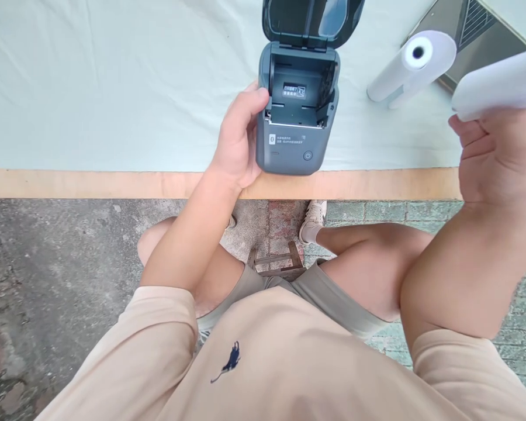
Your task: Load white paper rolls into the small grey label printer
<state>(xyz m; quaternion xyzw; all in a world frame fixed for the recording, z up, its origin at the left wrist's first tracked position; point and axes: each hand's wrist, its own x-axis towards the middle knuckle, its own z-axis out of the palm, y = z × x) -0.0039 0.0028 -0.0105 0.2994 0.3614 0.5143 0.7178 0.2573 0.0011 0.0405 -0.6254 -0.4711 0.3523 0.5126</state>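
Observation:
My left hand (240,131) is closed round the left side of a dark grey portable label printer (289,155), its thumb on the upper side edge. The printer's dark, glossy lid (312,20) stands open at the far end. Inside the bare paper bay (294,111) a small printed label shows, and a power button (307,155) sits on the front. At the right edge of the view my right hand (504,155) grips a white paper roll (499,85). Its fingertips are partly hidden behind the roll, whose right end is cut off by the frame.
Another white paper roll (383,79) stands on the pale cloth (114,88), its loose end hanging out. Behind it lies a flat grey object with a dark slotted panel (477,23). The table's wooden front edge (92,184) runs before my knees. A wooden stool (275,258) shows below.

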